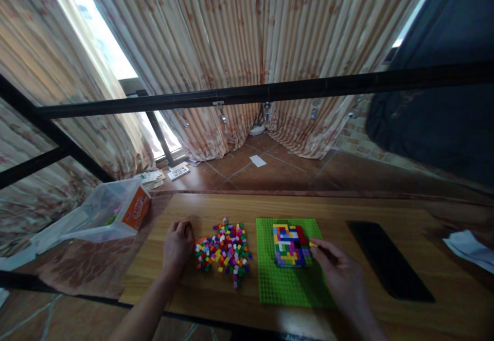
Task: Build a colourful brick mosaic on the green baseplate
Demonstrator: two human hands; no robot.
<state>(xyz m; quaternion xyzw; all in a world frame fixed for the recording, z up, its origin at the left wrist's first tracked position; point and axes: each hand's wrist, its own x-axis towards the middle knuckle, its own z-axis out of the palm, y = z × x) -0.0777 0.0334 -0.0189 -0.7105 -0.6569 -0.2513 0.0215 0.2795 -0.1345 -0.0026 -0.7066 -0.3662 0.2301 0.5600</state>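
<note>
My right hand [341,274] pinches a small yellow brick [313,245] between thumb and fingers, beside the right edge of a block of many-coloured bricks [289,246]. That block stands on a green studded baseplate [270,289], its top a patchwork of yellow, red, blue, white, green and purple. My left hand [178,244] rests on the table with its fingers curled in, left of a loose pile of small coloured bricks [224,248]. Whether anything is inside the curled fingers is hidden.
A black flat slab [389,261] lies on the wooden table [208,204] to the right, with crumpled white paper [469,248] farther right. A clear plastic bin [104,210] with an orange label stands at the left. A black rail [239,95] crosses beyond the table before curtains [231,32].
</note>
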